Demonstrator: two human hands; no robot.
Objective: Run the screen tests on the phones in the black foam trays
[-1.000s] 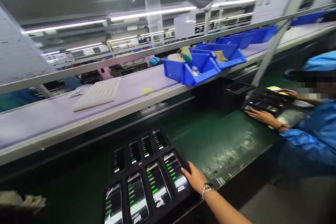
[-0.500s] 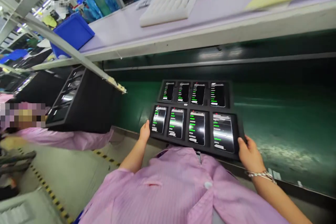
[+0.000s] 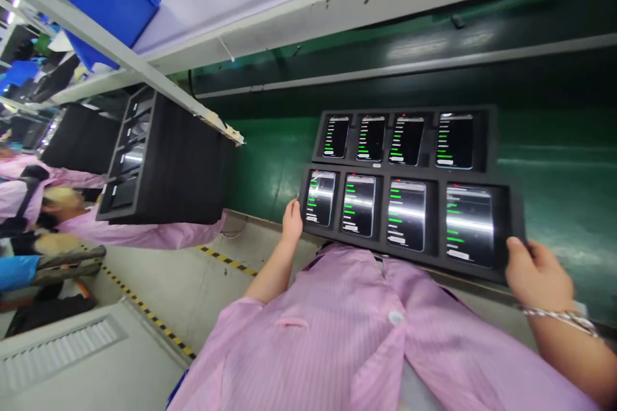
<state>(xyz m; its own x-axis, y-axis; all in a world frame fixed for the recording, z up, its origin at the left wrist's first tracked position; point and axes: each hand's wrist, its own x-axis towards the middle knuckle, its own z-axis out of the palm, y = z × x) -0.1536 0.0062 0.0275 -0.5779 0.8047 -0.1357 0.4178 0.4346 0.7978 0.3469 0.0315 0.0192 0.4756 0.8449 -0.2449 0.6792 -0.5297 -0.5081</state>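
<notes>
A black foam tray lies in front of my pink smock, holding two rows of phones. Each phone sits in its own recess, with green bars and text on its lit screen. My left hand holds the tray's near left edge. My right hand, with a bracelet on its wrist, grips the near right corner. The tray's underside is hidden.
A green bench mat lies beyond the tray. To the left stands a black tray rack. Above are a lilac conveyor and a blue bin. A co-worker's pink sleeve is at left.
The view has swung round and tilted. The tray no longer rests on the green mat with one hand on it; both my hands now hold it against my smock.
</notes>
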